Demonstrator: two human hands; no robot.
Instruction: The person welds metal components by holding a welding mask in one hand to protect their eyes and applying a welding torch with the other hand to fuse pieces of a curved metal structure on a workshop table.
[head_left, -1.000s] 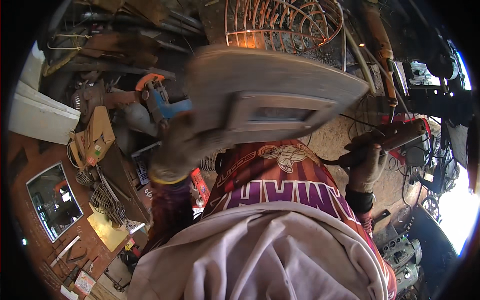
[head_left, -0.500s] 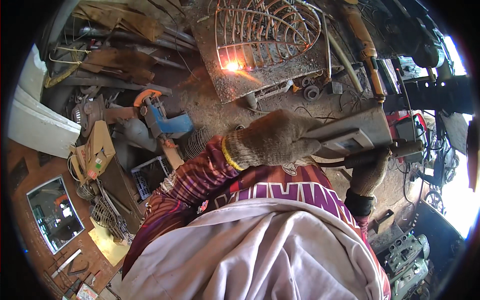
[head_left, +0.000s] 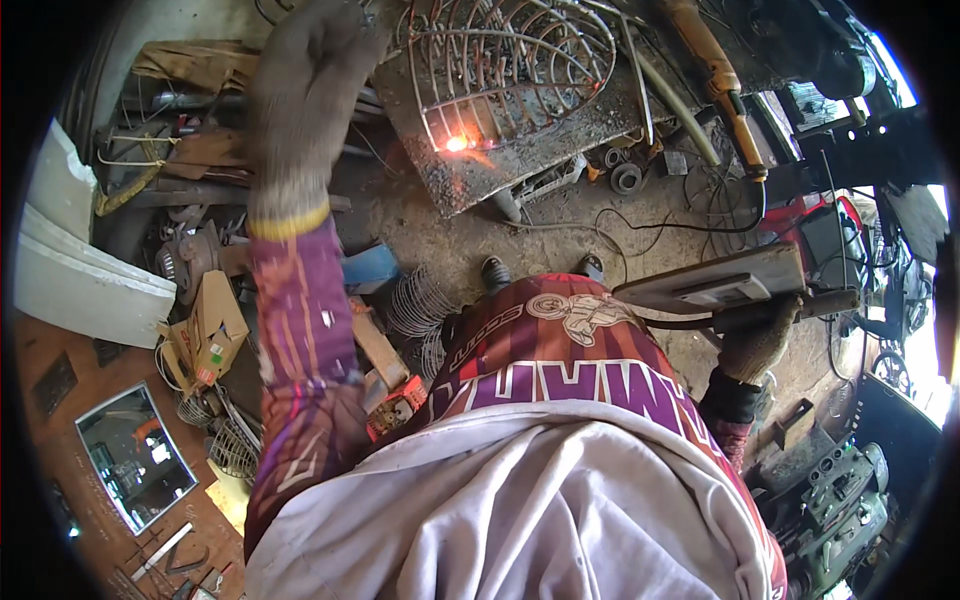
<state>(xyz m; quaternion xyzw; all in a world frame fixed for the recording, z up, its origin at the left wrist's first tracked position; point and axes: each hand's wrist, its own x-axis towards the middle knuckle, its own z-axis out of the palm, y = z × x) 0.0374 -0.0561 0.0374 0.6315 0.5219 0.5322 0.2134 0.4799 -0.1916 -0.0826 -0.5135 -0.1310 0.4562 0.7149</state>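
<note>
1. The right hand [head_left: 755,345], in a worn work glove, has its grip closed round a dark handle [head_left: 800,308], out at the person's right side.
2. A flat grey welding shield [head_left: 715,285] with a small rectangular window lies just above that handle, touching the gloved fingers; whether the hand holds both or only the handle, I cannot tell.
3. The left hand [head_left: 305,95], also gloved, with a yellow cuff, is raised high and forward. It holds nothing; the fingers are blurred, so I cannot tell how far the grip is spread.
4. Ahead of the person, a curved wire frame [head_left: 510,60] of bent rods sits on a scorched steel plate [head_left: 500,165], the surface for the work. A small orange glowing spot [head_left: 458,143] shows at the near edge of the frame, well apart from both hands.
5. Two dark shoes [head_left: 495,270] stand on the dirt floor just short of the plate.
6. A yellow-handled tool [head_left: 715,75] lies to the right of the plate, with black cables beside it.
7. To the left, a cardboard box [head_left: 210,335] and coiled wire [head_left: 415,300] lie among scrap; a framed mirror [head_left: 135,470] lies further out.
</note>
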